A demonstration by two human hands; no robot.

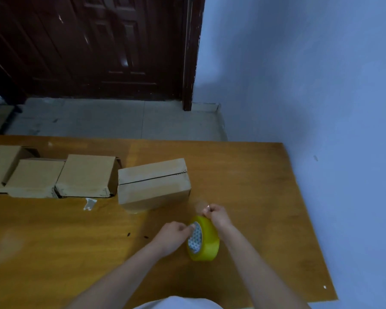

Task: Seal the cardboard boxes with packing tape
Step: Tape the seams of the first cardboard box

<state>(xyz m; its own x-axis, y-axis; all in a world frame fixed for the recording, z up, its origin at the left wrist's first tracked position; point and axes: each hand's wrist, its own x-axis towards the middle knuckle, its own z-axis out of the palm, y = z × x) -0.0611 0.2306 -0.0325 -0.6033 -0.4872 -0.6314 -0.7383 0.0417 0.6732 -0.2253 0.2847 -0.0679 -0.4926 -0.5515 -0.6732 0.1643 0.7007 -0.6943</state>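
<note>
the tape roll [206, 239] is yellow, its core white with a small dark dotted pattern. the boxes [153, 184] are plain tan cardboard. the counter [243, 186] is orange-brown wood, the door [87, 45] dark reddish brown, the wall [310, 74] pale blue.

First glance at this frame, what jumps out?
The yellow tape roll at the table's near middle, standing on edge: the left hand holds it at the core while the right hand pinches the pulled-up tape end above it. Behind it sits a closed cardboard box with an untaped seam, and more boxes line the wooden table to the left.
</note>
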